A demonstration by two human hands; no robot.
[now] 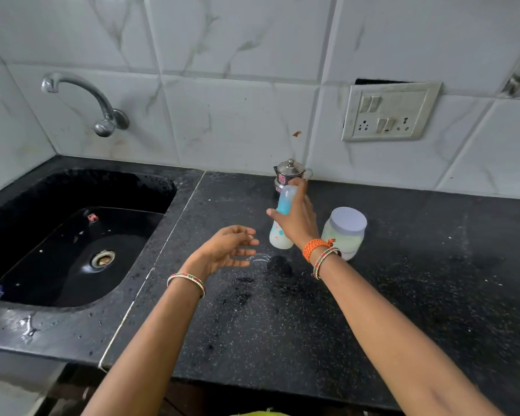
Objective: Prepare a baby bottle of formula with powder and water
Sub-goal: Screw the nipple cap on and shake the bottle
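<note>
A baby bottle (pixel 278 232) with a blue collar, a clear cap and whitish liquid inside stands tilted on the black counter (pixel 403 280). My right hand (pixel 297 220) is wrapped around its upper part. My left hand (pixel 231 247) hovers just left of the bottle, fingers spread, holding nothing. A plastic jar (pixel 345 232) with a pale lid and pale powder sits right of the bottle, partly behind my right wrist. A small steel pot (pixel 288 172) with a lid stands behind the bottle by the wall.
A black sink (pixel 18 211) fills the left side, with a steel tap (pixel 81 97) on the tiled wall above it. A switch and socket plate (pixel 388 112) is on the wall at the right. Wet patches lie on the counter near the bottle.
</note>
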